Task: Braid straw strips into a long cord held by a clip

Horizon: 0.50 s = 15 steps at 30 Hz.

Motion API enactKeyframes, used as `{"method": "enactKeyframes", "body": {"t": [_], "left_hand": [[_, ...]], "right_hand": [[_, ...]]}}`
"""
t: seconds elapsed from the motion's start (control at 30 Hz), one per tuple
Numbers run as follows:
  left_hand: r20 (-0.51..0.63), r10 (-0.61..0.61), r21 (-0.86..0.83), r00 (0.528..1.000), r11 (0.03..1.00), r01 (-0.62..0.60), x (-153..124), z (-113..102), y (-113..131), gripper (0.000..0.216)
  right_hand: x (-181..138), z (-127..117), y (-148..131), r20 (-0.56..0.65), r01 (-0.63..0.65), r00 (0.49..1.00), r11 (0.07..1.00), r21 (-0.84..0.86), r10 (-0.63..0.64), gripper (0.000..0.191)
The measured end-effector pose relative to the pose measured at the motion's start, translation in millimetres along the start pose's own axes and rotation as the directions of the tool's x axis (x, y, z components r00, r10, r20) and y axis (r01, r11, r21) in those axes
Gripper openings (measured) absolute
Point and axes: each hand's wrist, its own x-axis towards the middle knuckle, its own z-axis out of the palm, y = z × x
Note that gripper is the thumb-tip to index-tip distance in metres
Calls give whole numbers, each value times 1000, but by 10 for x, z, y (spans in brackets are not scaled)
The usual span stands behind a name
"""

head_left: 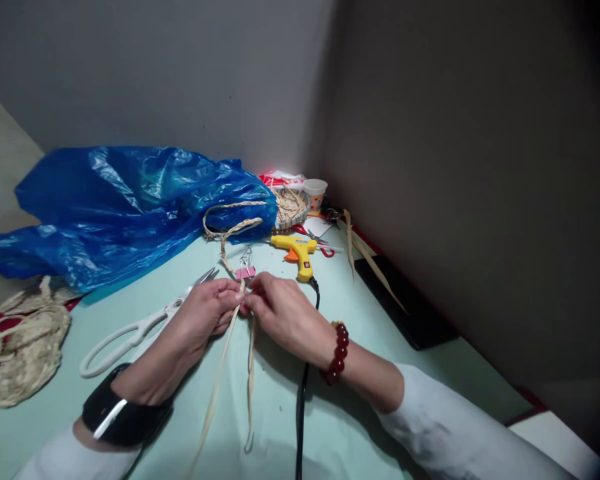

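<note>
Both hands meet over the middle of the table. My left hand [213,308] is closed, its thumb and fingers pinching pale flat straw strands [223,357] that hang down toward me. My right hand [285,313] is closed on the same strands just beside it, its fingertips partly hidden. A second strand [251,380] dangles below the right fingers. Just beyond the fingertips a pink binder clip [245,273] sits at the end of a straw braid [230,230], which loops back over the blue bag.
White-handled scissors [130,337] lie left of my hands. A yellow glue gun [297,250] with a black cord [303,413] is at the right. Behind are a blue plastic bag [145,207] and paper cup [315,192]. Woven straw [27,340] lies left, a black tablet-like slab [405,307] right.
</note>
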Motion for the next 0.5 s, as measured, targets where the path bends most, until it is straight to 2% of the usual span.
{"method": "enactKeyframes", "body": {"t": [0.1, 0.23, 0.33, 0.5], "left_hand": [[-15, 26, -26, 1000, 999, -27, -32, 40, -15, 24], [-23, 28, -13, 999, 1000, -29, -65, 90, 18, 28], [-33, 36, 6, 999, 999, -36, -85, 115, 34, 30], [-35, 67, 86, 997, 994, -63, -76, 88, -12, 27]], "right_hand": [[-19, 29, 20, 93, 16, 995, 997, 73, -23, 14], [43, 5, 40, 161, -6, 987, 997, 78, -7, 14], [79, 21, 32, 158, -13, 987, 999, 30, 8, 13], [106, 77, 44, 115, -35, 993, 999, 22, 33, 21]]}}
